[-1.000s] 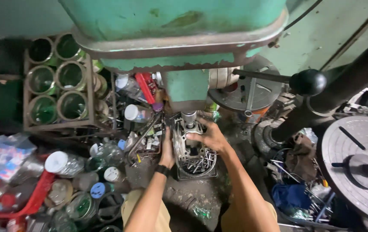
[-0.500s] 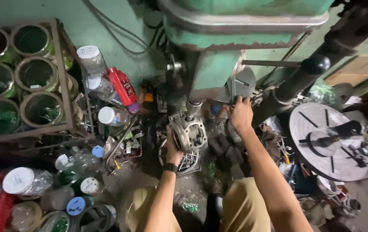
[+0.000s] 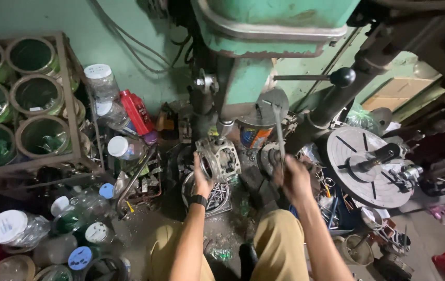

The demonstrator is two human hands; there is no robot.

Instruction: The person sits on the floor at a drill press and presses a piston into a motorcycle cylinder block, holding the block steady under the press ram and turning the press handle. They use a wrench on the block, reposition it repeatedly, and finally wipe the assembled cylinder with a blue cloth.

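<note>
Metal engine cylinder casting (image 3: 220, 157), grey with an open bore, set under the spindle of the green drill press (image 3: 264, 31), above a round tray of metal scraps (image 3: 217, 198); left hand (image 3: 201, 179), black watch at the wrist, fingers wrapped on the casting's left side. Right hand (image 3: 292, 177), fingers clenched round a thin metal lever (image 3: 279, 132) that rises toward the press head, just right of the casting. Surroundings: black-knobbed feed handle (image 3: 343, 77), slotted round faceplate (image 3: 363, 166) at right, red bottle (image 3: 138, 112), white-capped plastic jars (image 3: 100, 78) and rack of green-rimmed tubs (image 3: 35, 99) at left.
</note>
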